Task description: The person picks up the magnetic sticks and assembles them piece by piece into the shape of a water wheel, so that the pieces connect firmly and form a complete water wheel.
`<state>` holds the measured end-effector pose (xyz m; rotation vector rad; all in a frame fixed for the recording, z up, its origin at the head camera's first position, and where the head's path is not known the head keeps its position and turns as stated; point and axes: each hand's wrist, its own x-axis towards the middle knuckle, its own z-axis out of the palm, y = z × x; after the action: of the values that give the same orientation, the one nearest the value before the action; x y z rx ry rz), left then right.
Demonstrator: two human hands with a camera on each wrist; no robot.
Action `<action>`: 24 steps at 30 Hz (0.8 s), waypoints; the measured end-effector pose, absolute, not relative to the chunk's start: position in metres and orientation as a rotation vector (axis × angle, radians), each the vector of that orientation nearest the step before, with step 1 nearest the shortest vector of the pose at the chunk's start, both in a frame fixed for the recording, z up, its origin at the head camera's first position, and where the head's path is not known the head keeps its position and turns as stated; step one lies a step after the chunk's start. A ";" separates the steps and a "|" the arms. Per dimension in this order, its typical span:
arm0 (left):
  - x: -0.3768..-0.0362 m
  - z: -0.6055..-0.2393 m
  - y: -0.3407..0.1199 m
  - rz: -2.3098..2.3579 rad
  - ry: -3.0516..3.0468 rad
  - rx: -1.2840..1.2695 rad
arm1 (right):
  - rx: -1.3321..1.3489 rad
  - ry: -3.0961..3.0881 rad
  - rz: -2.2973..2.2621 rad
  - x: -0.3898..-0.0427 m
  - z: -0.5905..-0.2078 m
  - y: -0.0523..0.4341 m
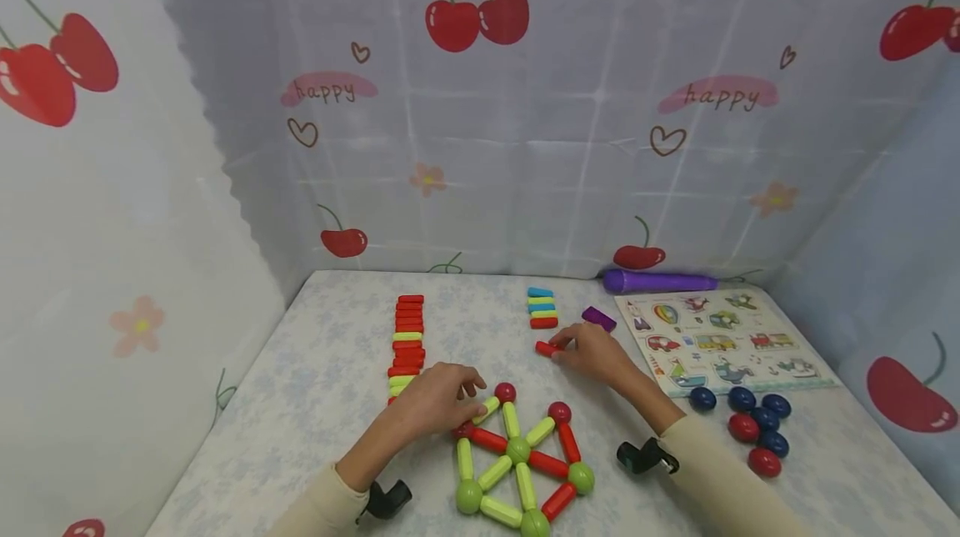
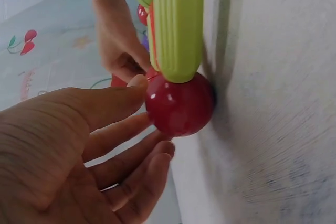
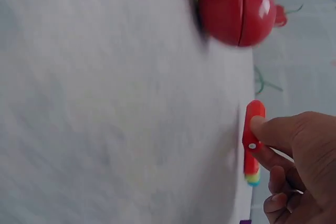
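Pinching a red stick against the table, the right hand sits just beyond the stick-and-ball frame. Left hand, fingers loosely spread, touches the frame's red ball at its left corner.

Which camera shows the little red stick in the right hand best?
The right wrist view: the short red plastic stick fills the frame close up, with the right hand holding it in a fingertip grip above the table. The head view shows it small and far off. The left wrist view shows only a sliver of red behind the fingers.
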<state>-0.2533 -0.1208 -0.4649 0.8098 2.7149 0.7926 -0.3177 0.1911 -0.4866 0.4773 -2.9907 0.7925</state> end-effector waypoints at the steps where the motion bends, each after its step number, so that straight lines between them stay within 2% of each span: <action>1: -0.254 -0.467 -0.120 0.806 2.718 0.816 | 0.498 -2.982 0.818 -0.313 -0.486 0.190; 11: -0.260 -0.481 -0.115 0.833 2.708 0.885 | 0.640 -2.930 1.064 -0.261 -0.472 0.167; 24: -0.260 -0.483 -0.113 0.848 2.660 0.956 | 0.720 -2.962 1.047 -0.249 -0.486 0.168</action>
<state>-0.2601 -0.1133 -0.4827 0.9559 2.6604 0.8477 -0.2490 0.1684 -0.4864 0.7201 -2.9624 1.0466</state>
